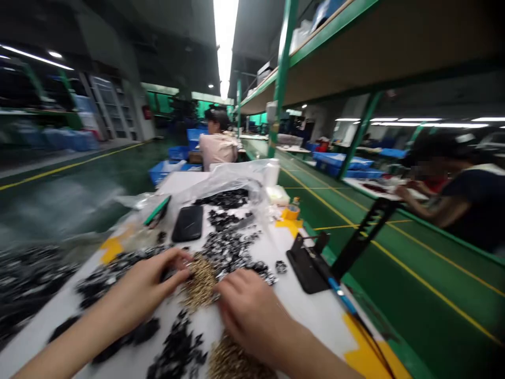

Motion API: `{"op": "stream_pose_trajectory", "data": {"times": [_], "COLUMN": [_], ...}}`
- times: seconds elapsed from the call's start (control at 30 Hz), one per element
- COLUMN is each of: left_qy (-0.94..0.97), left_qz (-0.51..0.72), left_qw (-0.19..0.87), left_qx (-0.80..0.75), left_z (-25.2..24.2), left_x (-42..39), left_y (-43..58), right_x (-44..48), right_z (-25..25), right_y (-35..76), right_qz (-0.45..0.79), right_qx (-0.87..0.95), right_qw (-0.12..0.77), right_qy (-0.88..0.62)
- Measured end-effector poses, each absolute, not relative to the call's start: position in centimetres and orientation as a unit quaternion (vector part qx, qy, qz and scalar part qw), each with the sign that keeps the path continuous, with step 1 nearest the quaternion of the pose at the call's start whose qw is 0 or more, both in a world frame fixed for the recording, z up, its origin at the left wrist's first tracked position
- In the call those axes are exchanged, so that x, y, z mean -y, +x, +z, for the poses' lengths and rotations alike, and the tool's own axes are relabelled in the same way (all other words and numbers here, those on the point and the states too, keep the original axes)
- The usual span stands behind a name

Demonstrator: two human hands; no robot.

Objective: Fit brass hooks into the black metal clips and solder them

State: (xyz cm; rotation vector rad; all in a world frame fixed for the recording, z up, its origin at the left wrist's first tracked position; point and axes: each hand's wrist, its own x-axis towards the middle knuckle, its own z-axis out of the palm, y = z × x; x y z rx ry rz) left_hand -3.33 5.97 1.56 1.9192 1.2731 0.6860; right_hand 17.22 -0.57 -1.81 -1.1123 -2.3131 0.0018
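A loose heap of small brass-coloured parts (pixel 199 281) lies on the white workbench (pixel 327 321), between my two hands. My left hand (pixel 145 279) rests at the heap's left side, fingertips against it. My right hand (pixel 248 310) curves over its right edge, and its fingers hide whatever lies beneath. Scattered black-and-silver small parts (pixel 229 250) spread beyond both hands. A second brass-coloured heap (pixel 232 363) sits at the near edge of view, below my right hand.
A black phone (pixel 187 223) and a clear plastic bag (pixel 221 184) lie ahead on the bench. To the right stand a black bench fixture (pixel 310 266) and a blue-handled tool (pixel 341 296). Seated co-workers (pixel 453 202) and blue crates (pixel 343 166) lie beyond.
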Motion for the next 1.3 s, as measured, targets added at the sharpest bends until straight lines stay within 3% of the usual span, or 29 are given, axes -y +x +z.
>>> {"op": "stream_pose_trajectory", "data": {"times": [0.1,0.2,0.63,0.93,1.3], "left_qy": [0.723,0.701,0.414,0.423,0.444], "left_qz": [0.209,0.229,0.339,0.368,0.350], "left_qw": [0.471,0.532,0.749,0.748,0.735], "left_qx": [-0.460,-0.415,-0.391,-0.355,-0.374], "left_z": [3.4,3.9,0.5,-0.2,-0.8], "left_x": [-4.4,-3.2,-2.7,-2.5,-2.1], "left_y": [-1.6,-0.1,-0.1,0.1,0.4], "right_x": [1.1,1.3,1.4,1.2,0.9], "right_z": [-1.2,-1.2,-1.3,-1.4,-2.0], "right_y": [17.2,17.3,18.5,18.4,17.6], "right_qz": [0.115,0.202,0.218,0.204,0.101], "right_qx": [0.823,0.790,0.759,0.776,0.801], "right_qw": [0.384,0.435,0.444,0.418,0.446], "right_qy": [-0.402,-0.382,-0.423,-0.427,-0.387]}}
